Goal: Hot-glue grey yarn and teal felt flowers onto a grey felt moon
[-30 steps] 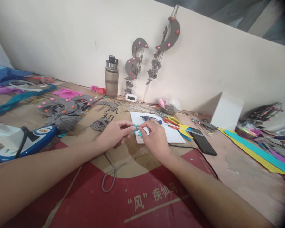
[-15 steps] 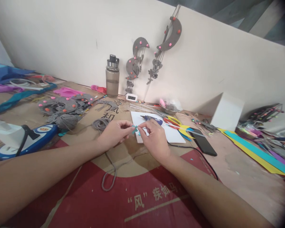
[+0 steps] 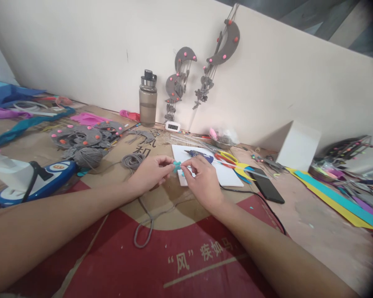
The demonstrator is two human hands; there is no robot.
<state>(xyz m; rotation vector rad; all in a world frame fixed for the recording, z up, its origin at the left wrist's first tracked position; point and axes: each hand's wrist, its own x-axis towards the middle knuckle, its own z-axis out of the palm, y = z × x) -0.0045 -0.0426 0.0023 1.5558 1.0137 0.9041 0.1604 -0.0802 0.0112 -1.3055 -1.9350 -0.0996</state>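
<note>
My left hand [image 3: 153, 173] pinches a small teal piece [image 3: 177, 166] between thumb and fingertips. Close on its right, my right hand [image 3: 202, 178] is closed at the piece's edge, with a thin grey strand seeming to run between its fingertips. Grey cord [image 3: 143, 238] lies in a loop on the cardboard below my hands, and a coil of it [image 3: 133, 160] sits behind my left wrist. Behind my right hand, a blue glue gun [image 3: 199, 156] rests on a white board [image 3: 230, 177].
Scissors [image 3: 228, 157] and a black phone [image 3: 269, 188] lie right of the board, with a black cable curving below. A bottle [image 3: 148, 101] and small clock [image 3: 173, 126] stand at the wall. A blue-white power strip [image 3: 52, 180] is at left.
The teal piece has turned and shows more of its shape between my fingertips. Both hands stay nearly in place, and the camera view has shifted slightly.
</note>
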